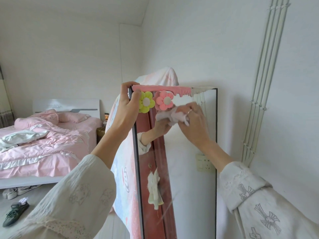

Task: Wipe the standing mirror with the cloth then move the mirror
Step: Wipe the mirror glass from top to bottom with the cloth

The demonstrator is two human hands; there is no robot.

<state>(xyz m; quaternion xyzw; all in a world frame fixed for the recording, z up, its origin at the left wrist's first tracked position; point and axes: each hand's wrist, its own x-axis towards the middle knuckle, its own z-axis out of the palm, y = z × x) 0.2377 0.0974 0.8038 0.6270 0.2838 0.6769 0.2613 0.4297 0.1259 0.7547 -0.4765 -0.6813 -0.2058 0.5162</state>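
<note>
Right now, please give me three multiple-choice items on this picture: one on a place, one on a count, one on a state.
1. Where does the left hand hold the mirror?
A. its top left corner
B. its bottom edge
C. its right side

2. How many flowers are on the mirror's top?
A. one
B. two
C. four

3. What is the right hand doing?
A. hanging free
B. pressing a cloth on the glass
C. pointing at the bed

Answers:
1 A, the fingers wrap the frame at the top left corner.
2 B, a yellow flower and a pink flower sit side by side.
3 B, the hand is closed on the crumpled cloth against the upper glass.
</note>
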